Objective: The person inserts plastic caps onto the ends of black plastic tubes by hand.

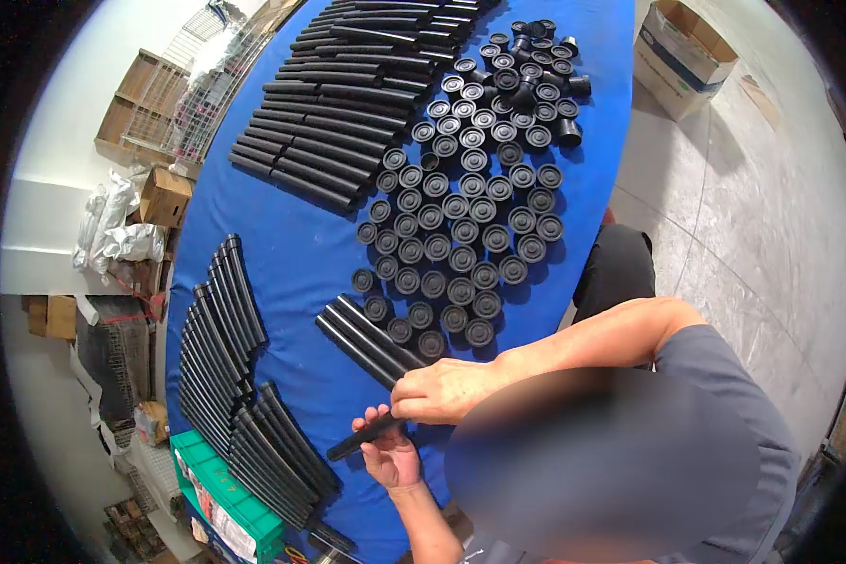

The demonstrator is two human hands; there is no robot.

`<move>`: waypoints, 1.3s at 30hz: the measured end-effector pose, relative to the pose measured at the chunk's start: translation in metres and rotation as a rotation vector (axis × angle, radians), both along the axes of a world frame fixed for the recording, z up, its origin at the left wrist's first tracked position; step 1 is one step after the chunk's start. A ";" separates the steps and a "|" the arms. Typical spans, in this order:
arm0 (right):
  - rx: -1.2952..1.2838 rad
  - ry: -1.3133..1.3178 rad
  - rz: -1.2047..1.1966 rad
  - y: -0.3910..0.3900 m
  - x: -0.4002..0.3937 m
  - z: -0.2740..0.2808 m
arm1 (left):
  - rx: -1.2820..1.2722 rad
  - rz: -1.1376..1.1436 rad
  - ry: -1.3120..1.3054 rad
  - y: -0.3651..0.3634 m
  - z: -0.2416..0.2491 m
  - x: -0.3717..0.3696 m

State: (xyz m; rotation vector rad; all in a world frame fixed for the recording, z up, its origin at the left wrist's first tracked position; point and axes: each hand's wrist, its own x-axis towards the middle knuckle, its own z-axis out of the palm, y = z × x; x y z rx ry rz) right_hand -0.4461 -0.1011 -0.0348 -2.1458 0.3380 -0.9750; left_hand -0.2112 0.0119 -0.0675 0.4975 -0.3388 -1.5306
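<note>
A short black tube (365,438) slants across the fingers of my left hand (395,461), which is closed around it, palm up. My right hand (444,390) is curled over the upper end of that tube; its fingertips and anything else inside them are hidden. Just beyond my right hand, several loose black tubes (367,343) lie side by side on the blue cloth (301,258), their near ends covered by the hand. Round black caps (463,258) with ringed faces are spread above my right forearm.
Long rows of black tubes (324,122) fill the far part of the table. Fanned tubes with end pieces (218,362) lie at the left, beside a green crate (221,484). An open cardboard box (683,56) stands on the floor; wire racks (164,108) line the wall.
</note>
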 end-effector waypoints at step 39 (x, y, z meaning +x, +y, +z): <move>0.312 -0.010 0.056 -0.002 -0.001 0.004 | -0.068 -0.060 0.016 0.001 -0.007 0.008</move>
